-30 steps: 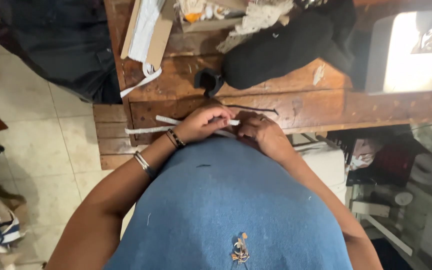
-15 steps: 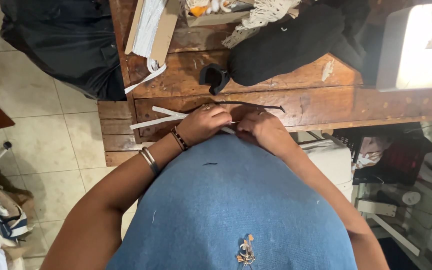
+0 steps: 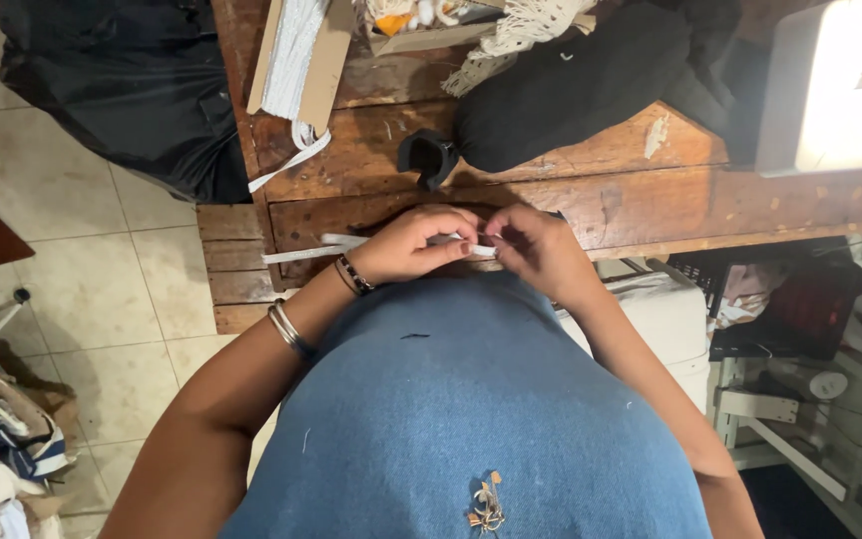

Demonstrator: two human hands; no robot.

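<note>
— White elastic strip (image 3: 301, 250), where was it?
— At the tabletop (image 3: 650, 200) edge. We pinched it in both grips: left hand (image 3: 413, 245) and right hand (image 3: 541, 250) closed on it, beside the black cloth (image 3: 591, 80).

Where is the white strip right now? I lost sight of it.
In the head view, the white strip runs between both hands, left hand and right hand, over the wooden table's near edge.

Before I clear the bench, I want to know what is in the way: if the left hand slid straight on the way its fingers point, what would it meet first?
Probably the right hand; the left hand points toward it along the white strip.
</note>
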